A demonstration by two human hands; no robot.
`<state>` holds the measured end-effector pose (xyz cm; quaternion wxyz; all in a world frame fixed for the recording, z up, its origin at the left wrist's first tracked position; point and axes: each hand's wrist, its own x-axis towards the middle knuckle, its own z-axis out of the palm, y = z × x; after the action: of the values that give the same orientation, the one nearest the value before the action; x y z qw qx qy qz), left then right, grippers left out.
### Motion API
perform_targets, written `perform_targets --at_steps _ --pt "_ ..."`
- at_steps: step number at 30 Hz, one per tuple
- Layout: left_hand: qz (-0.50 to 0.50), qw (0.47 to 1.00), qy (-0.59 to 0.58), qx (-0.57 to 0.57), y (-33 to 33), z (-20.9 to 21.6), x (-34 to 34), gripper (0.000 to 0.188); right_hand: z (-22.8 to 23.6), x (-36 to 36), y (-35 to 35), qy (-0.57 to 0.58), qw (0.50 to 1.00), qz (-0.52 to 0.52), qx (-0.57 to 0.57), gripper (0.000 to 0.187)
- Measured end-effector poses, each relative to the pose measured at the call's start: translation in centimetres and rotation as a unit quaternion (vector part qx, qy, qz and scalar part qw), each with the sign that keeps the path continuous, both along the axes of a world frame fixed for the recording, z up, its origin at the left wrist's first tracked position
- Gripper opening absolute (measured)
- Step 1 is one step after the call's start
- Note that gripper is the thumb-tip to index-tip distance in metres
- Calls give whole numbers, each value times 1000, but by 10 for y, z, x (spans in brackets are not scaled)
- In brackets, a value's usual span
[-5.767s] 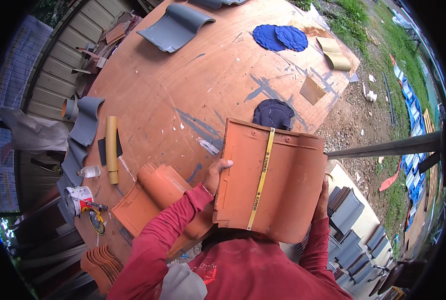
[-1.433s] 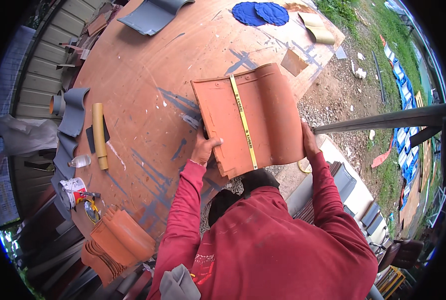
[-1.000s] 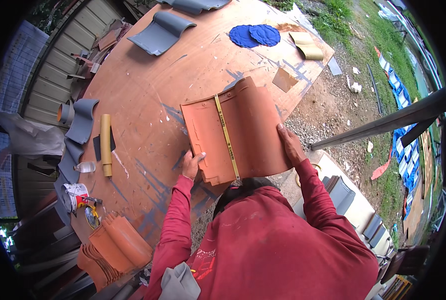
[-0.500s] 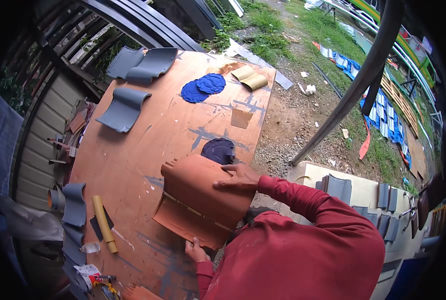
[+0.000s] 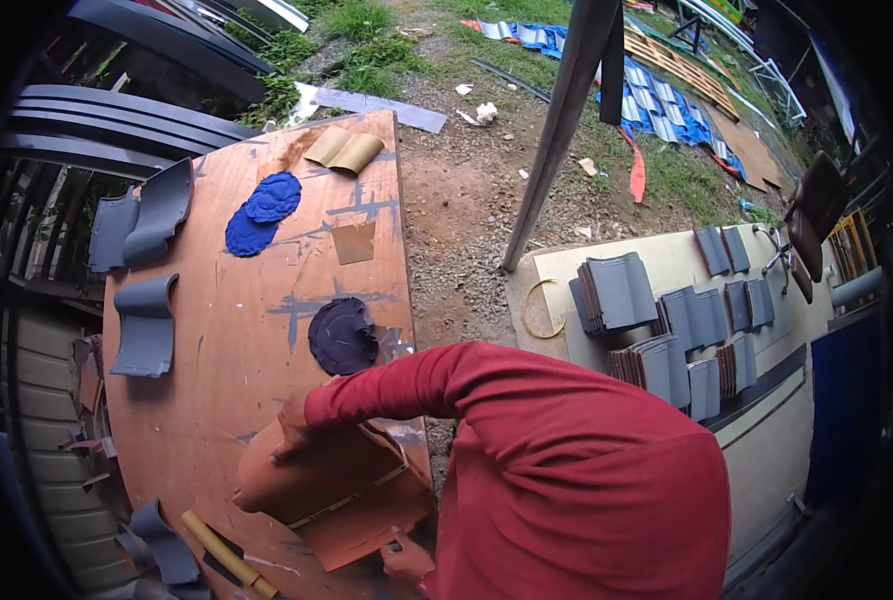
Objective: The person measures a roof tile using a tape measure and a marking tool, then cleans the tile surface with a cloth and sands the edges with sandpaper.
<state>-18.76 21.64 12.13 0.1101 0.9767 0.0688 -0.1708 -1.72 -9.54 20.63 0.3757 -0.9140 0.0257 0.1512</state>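
the strapped stack of curved terracotta roof tiles, held up off the surface a second ago, has come down and now rests on the orange-brown wooden tabletop near its front edge, so we judge the carrying done. our right hand lies across the stack's far upper edge, fingers curled over it. our left hand grips the near lower corner; how tightly, we cannot tell.
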Motion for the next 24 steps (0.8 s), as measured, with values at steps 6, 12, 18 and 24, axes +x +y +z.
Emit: perform_targets --at_steps 6,12,18,24 --pt "-380 879 -274 -87 -37 12 73 65 -41 12 -24 -1 996 -82 -32 96" --pt "-503 851 -151 -10 -41 17 99 84 -81 16 3 -80 986 -122 -81 86" --pt "-516 839 -141 -100 -61 28 118 70 -84 -78 -12 -361 902 -229 66 33" --pt "-531 805 -204 -166 -64 19 145 49 -115 -165 -25 -339 867 -365 -28 24"
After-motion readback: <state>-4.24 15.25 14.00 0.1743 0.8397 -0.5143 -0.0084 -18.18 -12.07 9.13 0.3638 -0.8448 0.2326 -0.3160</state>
